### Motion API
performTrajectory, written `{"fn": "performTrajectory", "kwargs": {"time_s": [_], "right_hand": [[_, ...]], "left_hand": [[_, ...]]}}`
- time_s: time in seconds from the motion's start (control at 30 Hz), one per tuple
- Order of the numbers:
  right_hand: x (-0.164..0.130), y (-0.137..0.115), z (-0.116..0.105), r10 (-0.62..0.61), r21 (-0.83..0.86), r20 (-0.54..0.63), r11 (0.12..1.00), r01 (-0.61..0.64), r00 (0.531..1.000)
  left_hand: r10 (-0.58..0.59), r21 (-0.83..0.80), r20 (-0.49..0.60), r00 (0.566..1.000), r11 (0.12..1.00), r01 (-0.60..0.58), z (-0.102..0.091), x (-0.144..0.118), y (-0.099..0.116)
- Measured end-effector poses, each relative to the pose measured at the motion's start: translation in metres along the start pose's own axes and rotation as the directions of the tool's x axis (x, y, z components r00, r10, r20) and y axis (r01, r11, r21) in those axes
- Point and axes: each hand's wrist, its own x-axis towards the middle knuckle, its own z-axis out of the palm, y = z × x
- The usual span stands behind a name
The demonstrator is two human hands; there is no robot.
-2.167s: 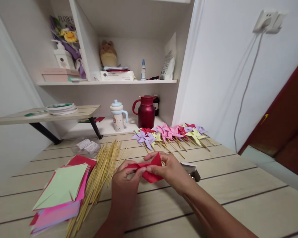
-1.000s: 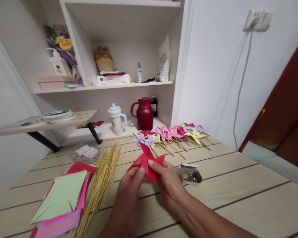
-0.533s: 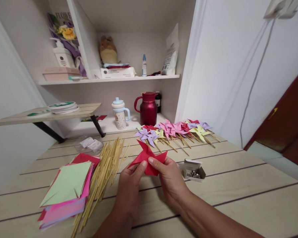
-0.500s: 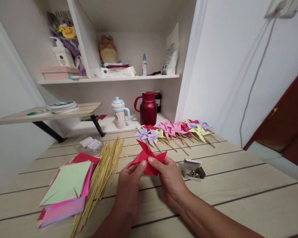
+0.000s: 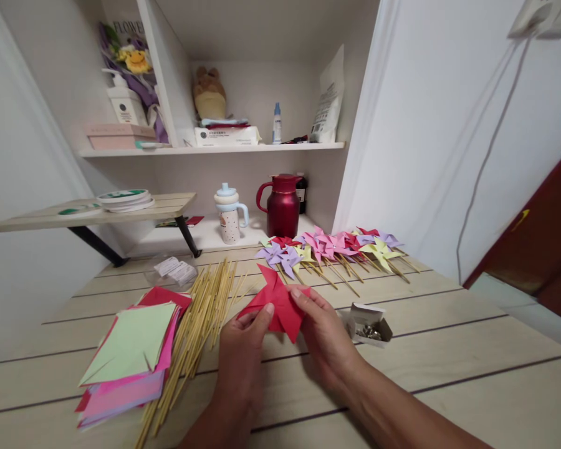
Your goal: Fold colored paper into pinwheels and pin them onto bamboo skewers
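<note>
Fingers: left hand (image 5: 243, 358) and right hand (image 5: 327, 340) pinch the red paper pinwheel (image 5: 275, 304), closed on its lower edges.
Position: frame centre, above the table (image 5: 449, 368).
Change: blades now spread flat versus the folded strip earlier; shaping appears finished.
Surroundings: bamboo sticks (image 5: 194, 327) left, pin box (image 5: 368, 321) right.

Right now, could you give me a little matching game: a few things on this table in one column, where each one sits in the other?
Things:
1. red paper
2. bamboo sticks
3. small box
4. finished pinwheels

Places:
A. far side of the table, in a row
B. just right of the right hand
C. held in both hands
D. beside the paper stack

Pairs: 1-C, 2-D, 3-B, 4-A
</note>
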Motion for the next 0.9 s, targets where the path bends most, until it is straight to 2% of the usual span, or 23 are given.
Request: {"fn": "performTrajectory", "kwargs": {"time_s": [0.2,0.43,0.9], "right_hand": [[0.0000,-0.0032,-0.0018,-0.016,-0.102,0.034,0.995,0.019,0.999],[-0.0001,-0.0025,-0.0028,-0.009,-0.185,0.028,0.983,0.014,1.000],[0.0000,-0.0028,-0.0022,-0.029,-0.200,0.024,0.979,0.033,0.999]], "left_hand": [[0.025,0.029,-0.034,0.999,0.999,-0.024,0.0010,-0.0003,0.0014],[0.036,0.058,-0.008,0.999,0.998,-0.035,-0.0006,-0.0021,0.0001],[0.127,0.087,-0.065,0.990,0.989,-0.121,0.0024,0.0001,-0.0012]]}}
